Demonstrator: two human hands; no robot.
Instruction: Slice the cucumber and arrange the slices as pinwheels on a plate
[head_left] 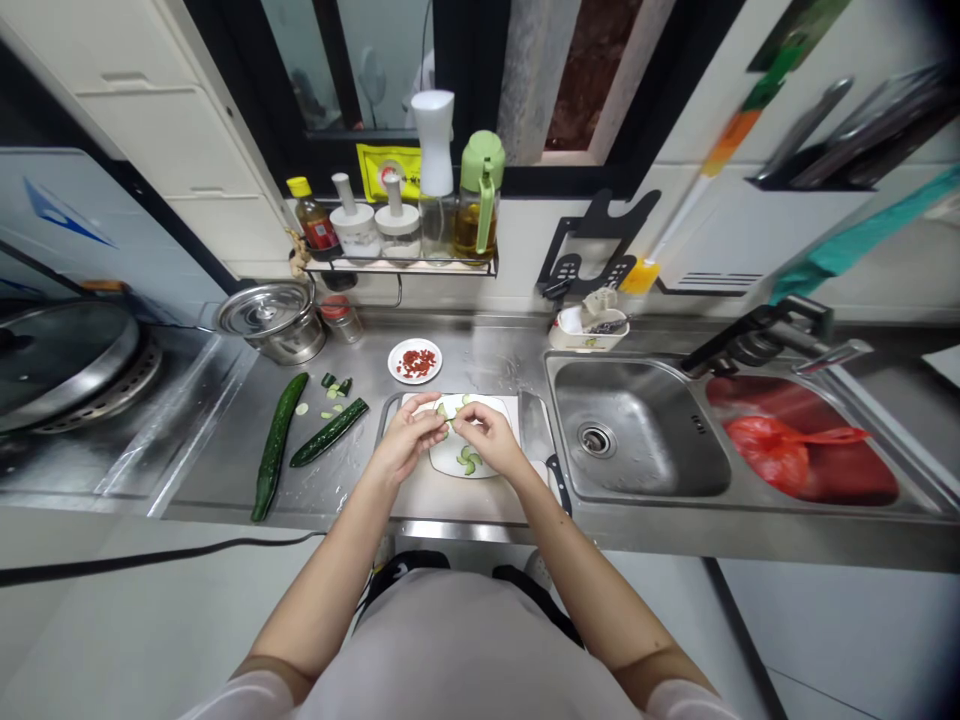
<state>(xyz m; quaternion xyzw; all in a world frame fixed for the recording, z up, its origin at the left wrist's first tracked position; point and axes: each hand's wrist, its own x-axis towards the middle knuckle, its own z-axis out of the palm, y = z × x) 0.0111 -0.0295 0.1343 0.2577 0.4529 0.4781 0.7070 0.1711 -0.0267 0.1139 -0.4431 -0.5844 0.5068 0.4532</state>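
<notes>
Over a white plate (448,462), both hands meet at a small green cucumber piece (449,420). My left hand (411,436) pinches its left side between thumb and fingertips, and my right hand (484,436) pinches its right side. Thin cucumber slices (469,460) lie fanned on the plate below, with a few more near its far edge, partly hidden by the fingers. Under the plate is a light cutting board (457,507). A knife with a black handle (559,484) rests at the board's right side.
Left on the steel counter lie a whole cucumber (277,445), a cut one (328,432) and small scraps (336,386). A small dish of red pieces (415,361) stands behind the board. A lidded pot (281,325) is at back left, a sink (637,430) at right.
</notes>
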